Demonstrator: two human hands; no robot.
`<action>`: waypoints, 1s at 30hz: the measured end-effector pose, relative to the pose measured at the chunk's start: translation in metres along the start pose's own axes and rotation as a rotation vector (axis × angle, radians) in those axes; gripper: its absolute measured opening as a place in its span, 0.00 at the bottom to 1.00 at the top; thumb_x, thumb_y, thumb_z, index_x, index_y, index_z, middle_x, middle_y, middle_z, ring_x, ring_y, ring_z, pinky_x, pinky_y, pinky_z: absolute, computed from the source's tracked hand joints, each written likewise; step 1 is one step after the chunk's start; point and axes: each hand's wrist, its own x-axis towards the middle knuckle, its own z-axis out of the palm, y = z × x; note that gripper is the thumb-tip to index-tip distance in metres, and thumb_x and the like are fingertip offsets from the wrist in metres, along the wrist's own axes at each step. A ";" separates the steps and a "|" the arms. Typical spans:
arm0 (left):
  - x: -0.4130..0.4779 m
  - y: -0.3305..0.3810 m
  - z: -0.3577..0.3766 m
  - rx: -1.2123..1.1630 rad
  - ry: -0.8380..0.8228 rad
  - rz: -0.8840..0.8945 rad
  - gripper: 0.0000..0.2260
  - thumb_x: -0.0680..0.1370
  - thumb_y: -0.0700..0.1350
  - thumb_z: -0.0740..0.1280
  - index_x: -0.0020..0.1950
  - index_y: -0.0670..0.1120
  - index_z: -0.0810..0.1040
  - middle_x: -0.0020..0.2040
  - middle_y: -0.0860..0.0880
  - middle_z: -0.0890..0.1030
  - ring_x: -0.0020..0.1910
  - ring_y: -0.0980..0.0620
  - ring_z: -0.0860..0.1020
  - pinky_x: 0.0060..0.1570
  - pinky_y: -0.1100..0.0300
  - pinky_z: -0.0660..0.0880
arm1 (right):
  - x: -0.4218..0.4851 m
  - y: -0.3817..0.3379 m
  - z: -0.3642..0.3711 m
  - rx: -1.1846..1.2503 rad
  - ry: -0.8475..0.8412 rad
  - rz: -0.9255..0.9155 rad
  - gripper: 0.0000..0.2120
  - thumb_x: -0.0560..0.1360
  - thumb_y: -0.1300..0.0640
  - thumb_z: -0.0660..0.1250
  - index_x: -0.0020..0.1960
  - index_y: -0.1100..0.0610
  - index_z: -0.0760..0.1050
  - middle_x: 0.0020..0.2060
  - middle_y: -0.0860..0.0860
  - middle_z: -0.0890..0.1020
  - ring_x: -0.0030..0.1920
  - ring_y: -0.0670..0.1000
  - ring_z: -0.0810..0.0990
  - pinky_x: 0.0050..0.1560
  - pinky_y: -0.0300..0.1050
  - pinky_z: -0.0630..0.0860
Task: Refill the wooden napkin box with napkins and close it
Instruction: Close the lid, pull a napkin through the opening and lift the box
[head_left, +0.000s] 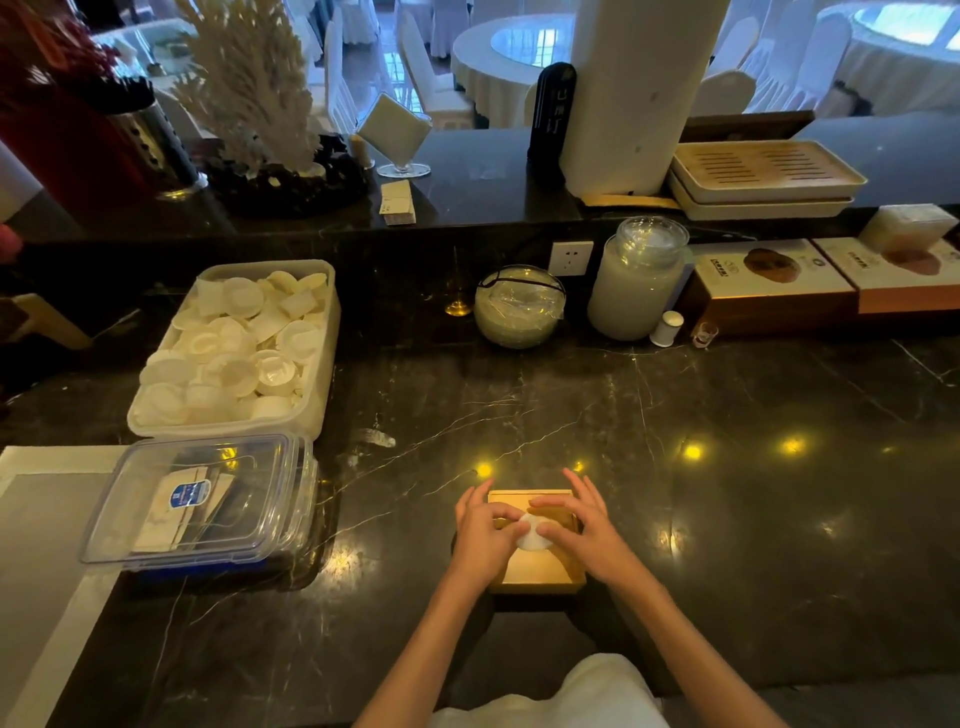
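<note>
Far to your left on the dark marble surface sits an open tub of white paper cups, and just nearer you a lidded clear container; neither is touching the work and both are well apart from your hands. Your left hand rests on the left half of the wooden napkin box, fingers curled down with the thumb and fingertips pinching the left edge of a white napkin that shows at the middle of the lid. The box lies directly in front of you, square to your body, its long axis running away from you toward the back wall, and it looks already lidded with the napkin poking up through the central opening. Your right hand mirrors the left from the other side, fingers spread over the far right corner and the thumb pressed against the napkin's right edge, so both hands are equally close and meet over the slot. I judge this to be the finishing step: teasing the top napkin through and seating the lid flat. Further right, a covered glass bowl and tall jar stand at the back, well clear.
</note>
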 end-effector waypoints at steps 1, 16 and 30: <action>0.001 0.000 0.000 0.008 -0.002 0.015 0.06 0.76 0.45 0.72 0.41 0.56 0.81 0.78 0.52 0.61 0.78 0.50 0.51 0.75 0.45 0.51 | 0.002 0.000 -0.004 -0.057 -0.055 -0.010 0.11 0.74 0.48 0.72 0.56 0.38 0.80 0.79 0.42 0.51 0.78 0.47 0.38 0.75 0.62 0.42; 0.010 -0.007 -0.011 0.135 -0.143 0.151 0.02 0.77 0.50 0.69 0.49 0.54 0.80 0.72 0.54 0.68 0.75 0.52 0.58 0.74 0.43 0.57 | 0.019 -0.008 -0.032 -0.224 -0.226 -0.045 0.08 0.72 0.47 0.73 0.50 0.46 0.82 0.79 0.43 0.54 0.78 0.48 0.39 0.76 0.66 0.41; 0.004 -0.012 -0.017 0.387 -0.142 0.391 0.07 0.81 0.53 0.61 0.56 0.55 0.74 0.53 0.58 0.70 0.64 0.59 0.60 0.72 0.56 0.47 | 0.008 0.004 -0.025 -0.381 -0.115 -0.240 0.05 0.76 0.46 0.68 0.51 0.42 0.77 0.68 0.36 0.72 0.76 0.39 0.53 0.76 0.54 0.57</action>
